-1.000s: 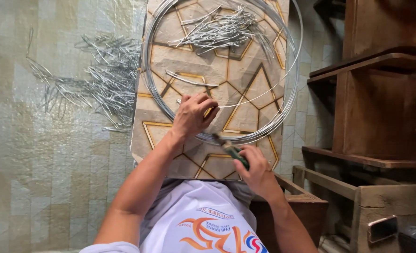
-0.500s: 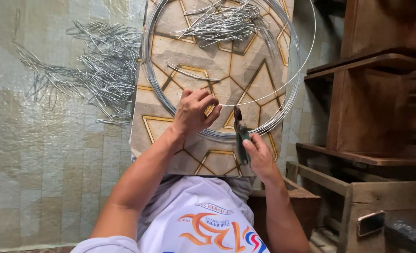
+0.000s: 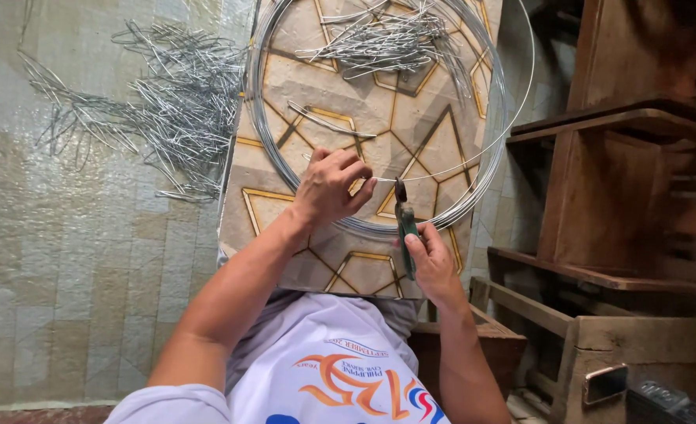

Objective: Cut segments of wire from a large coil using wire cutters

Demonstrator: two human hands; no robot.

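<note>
Two hands were at work over a tile-patterned board (image 3: 411, 126) when we looked down: our left hand (image 3: 331, 188), fingers curled together, pinched the free end of a strand of steel wire (image 3: 473, 157), while our right hand (image 3: 430, 263) was wrapped shut around the green handles of a pair of pliers (image 3: 403, 220), whose nose met the strand just right of the left fingertips. The strand ran out from a coil of wire (image 3: 266, 133) that lay flat on the board, arced up past the board's right edge and swept back down to the pliers. A single bent piece (image 3: 328, 124) lay inside the ring, a heap of finished bent pieces (image 3: 387, 39) rested at the board's far end, and a larger scatter of bent pieces (image 3: 160, 102) covered the floor (image 3: 65, 259) to the left; wooden shelving (image 3: 630, 157) stood to the right. In our judgement the step called for a taut strand between pinch and pliers, the tool square across the wire so the piece came out true, and the left grip kept close to the nose so the short end could not whip. We judged, too, that the springy loop on the right wanted watching, since it could snap back once freed.
</note>
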